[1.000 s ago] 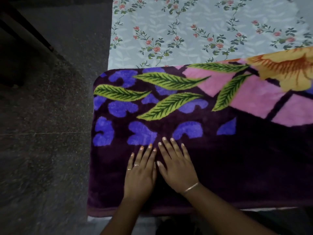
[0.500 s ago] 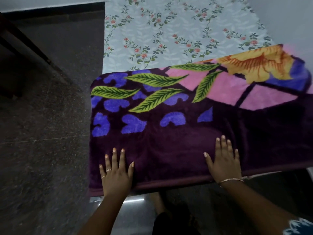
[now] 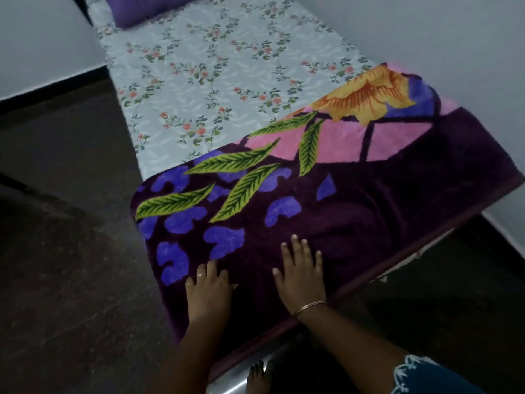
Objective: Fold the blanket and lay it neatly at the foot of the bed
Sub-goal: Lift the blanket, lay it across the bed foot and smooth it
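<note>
Across the foot of the bed (image 3: 199, 66), the folded blanket (image 3: 355, 200) is lying flat over the floral sheet (image 3: 227, 52), its dark purple border nearest you. You are pressing both palms down on that near border: your left hand (image 3: 208, 291), wearing rings, is resting with fingers extended by the blue patches, and your right hand (image 3: 301, 274), with a bangle (image 3: 309, 306) at its wrist, is lying flat just beside it, fingers straight, gripping nothing.

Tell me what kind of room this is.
Most likely a bedroom: a narrow bed with a floral sheet, a purple pillow at its far end, and a folded blanket across the near end.
</note>
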Demonstrator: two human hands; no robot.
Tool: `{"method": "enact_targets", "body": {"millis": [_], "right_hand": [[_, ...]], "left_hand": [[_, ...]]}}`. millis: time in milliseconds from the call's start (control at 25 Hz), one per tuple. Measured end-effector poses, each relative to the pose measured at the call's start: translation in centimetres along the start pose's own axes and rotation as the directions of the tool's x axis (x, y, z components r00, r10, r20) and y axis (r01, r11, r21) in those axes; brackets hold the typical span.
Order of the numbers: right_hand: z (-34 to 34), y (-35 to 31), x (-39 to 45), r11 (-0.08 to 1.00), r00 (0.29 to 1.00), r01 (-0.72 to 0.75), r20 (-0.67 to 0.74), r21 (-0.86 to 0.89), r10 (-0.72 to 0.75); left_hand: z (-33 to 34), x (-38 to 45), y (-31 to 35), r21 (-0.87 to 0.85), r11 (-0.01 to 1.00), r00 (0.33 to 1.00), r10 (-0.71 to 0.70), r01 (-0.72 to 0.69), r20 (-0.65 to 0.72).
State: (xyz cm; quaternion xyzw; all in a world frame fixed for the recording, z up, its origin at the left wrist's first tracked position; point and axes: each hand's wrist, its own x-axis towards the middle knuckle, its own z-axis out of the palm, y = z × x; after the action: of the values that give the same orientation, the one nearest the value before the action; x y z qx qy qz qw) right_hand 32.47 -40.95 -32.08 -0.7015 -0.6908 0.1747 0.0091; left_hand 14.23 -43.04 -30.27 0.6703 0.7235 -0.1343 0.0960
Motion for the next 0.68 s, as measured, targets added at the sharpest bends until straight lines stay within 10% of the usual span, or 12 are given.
{"method": "enact_targets", "body": {"millis": [320, 680], "right_hand": [[3.9, -6.1, -4.1, 0.991, 0.982, -0.130, 0.142, 0.009, 0.128], [1.9, -6.6, -3.5, 0.993, 0.959, -0.116, 0.264, 0.017, 0.107]], "left_hand": [[1.7, 5.5, -5.4, 0.074, 0.934, 0.932, 0.338, -0.350, 0.132], [3.7, 6.3, -5.7, 0.036, 0.916, 0.905, 0.389, -0.400, 0.171]]}}
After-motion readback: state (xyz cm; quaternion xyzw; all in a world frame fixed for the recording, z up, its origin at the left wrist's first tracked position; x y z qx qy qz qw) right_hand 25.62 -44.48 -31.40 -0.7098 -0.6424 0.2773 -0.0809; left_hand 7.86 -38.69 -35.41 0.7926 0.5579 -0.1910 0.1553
